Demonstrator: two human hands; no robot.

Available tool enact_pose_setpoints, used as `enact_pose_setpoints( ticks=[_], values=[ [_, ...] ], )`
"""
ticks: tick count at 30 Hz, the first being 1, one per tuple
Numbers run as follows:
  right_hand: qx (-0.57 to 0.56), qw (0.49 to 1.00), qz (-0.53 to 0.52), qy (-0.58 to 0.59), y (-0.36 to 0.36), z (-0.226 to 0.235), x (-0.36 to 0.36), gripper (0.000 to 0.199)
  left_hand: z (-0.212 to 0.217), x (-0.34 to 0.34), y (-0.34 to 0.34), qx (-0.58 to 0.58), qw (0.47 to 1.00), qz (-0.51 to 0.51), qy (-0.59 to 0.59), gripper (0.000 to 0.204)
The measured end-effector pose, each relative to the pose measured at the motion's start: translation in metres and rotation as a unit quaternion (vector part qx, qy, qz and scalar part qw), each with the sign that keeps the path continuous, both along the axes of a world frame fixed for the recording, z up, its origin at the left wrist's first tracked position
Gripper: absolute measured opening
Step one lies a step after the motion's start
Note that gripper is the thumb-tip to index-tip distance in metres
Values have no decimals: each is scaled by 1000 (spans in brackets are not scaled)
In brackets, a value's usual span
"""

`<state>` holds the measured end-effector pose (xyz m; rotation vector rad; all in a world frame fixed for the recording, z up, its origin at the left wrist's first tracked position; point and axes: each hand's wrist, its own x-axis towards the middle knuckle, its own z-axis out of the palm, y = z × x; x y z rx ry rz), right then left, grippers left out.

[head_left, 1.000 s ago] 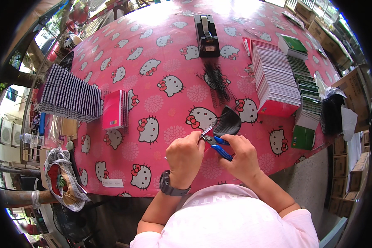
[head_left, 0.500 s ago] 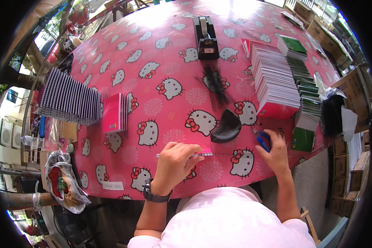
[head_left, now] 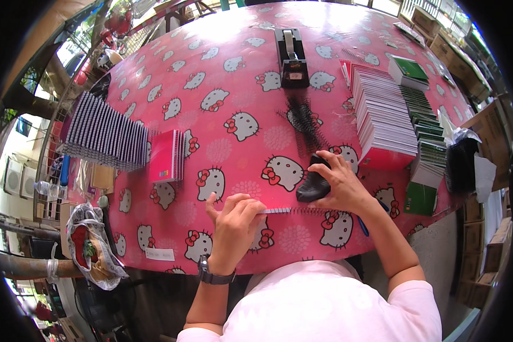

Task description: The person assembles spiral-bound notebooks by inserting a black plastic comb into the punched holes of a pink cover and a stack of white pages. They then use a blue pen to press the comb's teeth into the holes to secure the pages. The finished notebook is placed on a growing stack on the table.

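My left hand [head_left: 233,225], closed, grips a thin notebook [head_left: 276,210] edge-on near the front of the table. From the notebook's right end runs a loose wire spiral coil [head_left: 313,211]. My right hand [head_left: 342,185] has its fingers and thumb around a black half-round piece [head_left: 312,186], just beyond the coil. Blue handles of a hand tool [head_left: 363,226] show beside my right wrist; the rest is hidden under the hand, and whether it is held I cannot tell. Just past the black piece lies a tangle of black spiral coils [head_left: 305,122].
At left stand a tall stack of spiral-bound notebooks [head_left: 105,134] and a smaller pink stack [head_left: 167,155]. A black tape dispenser [head_left: 291,60] sits at the far middle. Rows of pink notebooks [head_left: 382,119] and green notebooks [head_left: 422,125] line the right. A cloth bundle [head_left: 94,248] hangs at the left edge.
My right hand has moved left from beside the coil's end onto the black half-round piece, which now stands more upright. The blue handles have shifted nearer me. My left hand still grips the notebook.
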<state>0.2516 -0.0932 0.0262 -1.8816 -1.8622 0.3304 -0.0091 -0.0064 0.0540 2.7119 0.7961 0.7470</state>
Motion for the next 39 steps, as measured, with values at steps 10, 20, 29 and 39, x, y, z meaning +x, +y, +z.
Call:
enact_pose_setpoints(
  ticks=[10, 20, 29, 39],
  values=[
    [-138, 866, 181, 445, 4, 14, -24, 52, -11, 1, 6, -61, 994, -77, -51, 23],
    [-89, 828, 152, 533, 7, 16, -26, 58, -10, 0, 9, -118, 987, -37, -99, 45],
    [178, 973, 83, 120, 1, 50, -33, 54, -12, 4, 13, -71, 995, -30, -62, 22],
    [107, 967, 228, 34, -20, 65, -55, 43, -16, 12, 27, -56, 996, -43, -48, 19]
  ],
)
